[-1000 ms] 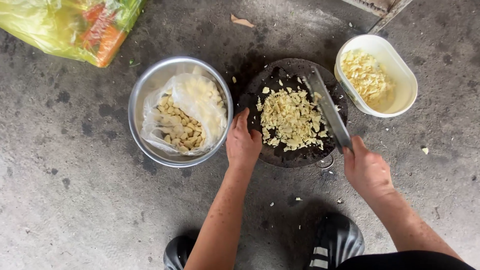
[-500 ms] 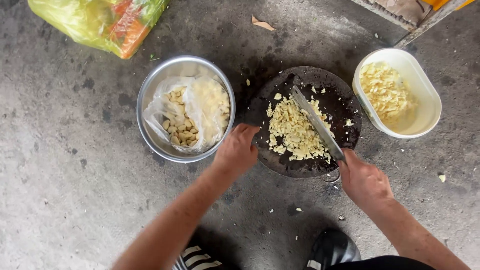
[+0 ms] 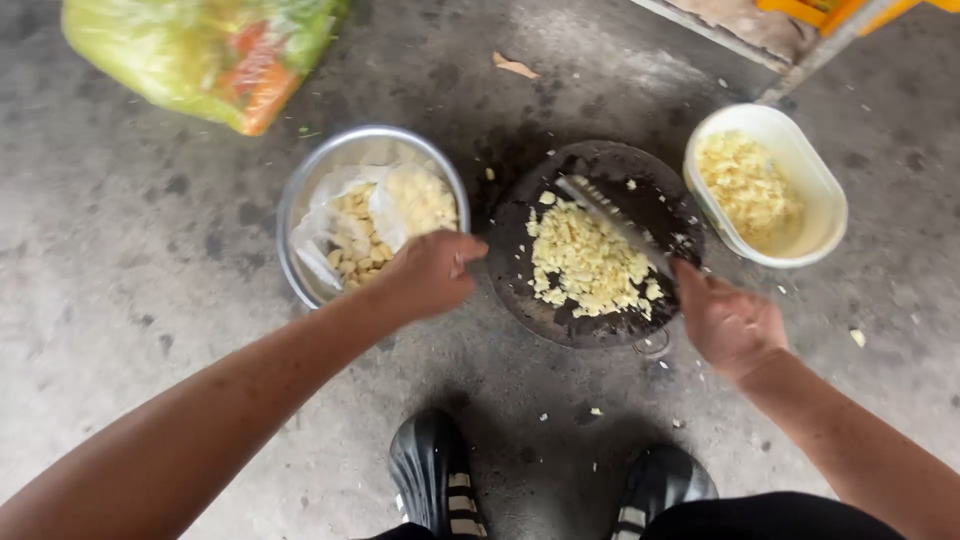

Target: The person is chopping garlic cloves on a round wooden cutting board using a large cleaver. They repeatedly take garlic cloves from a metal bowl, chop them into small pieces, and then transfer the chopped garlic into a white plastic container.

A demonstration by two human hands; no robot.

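The right hand (image 3: 728, 325) is wrapped around the handle of a knife (image 3: 615, 225), and the blade lies slanted across the round dark chopping board (image 3: 520, 290), pointing up and to the left. Its edge sits along the far right side of a heap of pale yellow chopped garlic (image 3: 585, 260) in the middle of the board, with flecks sticking to the blade. A few loose bits lie scattered on the far part of the board.

Over on the left, the left hand (image 3: 430, 275) hovers over the near right rim of the metal bowl (image 3: 300, 200), fingers curled loosely inward with nothing clearly in them; whether it touches the rim, I cannot tell. Inside the bowl sits a clear plastic bag (image 3: 335, 215) full of peeled garlic cloves (image 3: 365, 235).

To the right of the board, just beside it, stands a white oval tub (image 3: 825, 215) holding more chopped garlic. Far left, a yellow-green plastic bag (image 3: 190, 55) with orange shapes inside lies on the concrete floor (image 3: 130, 300). Small crumbs dot the floor near the board. At the near edge, two black shoes with white stripes (image 3: 435, 475) are planted below the board, and both bare forearms reach in from the bottom of the view.
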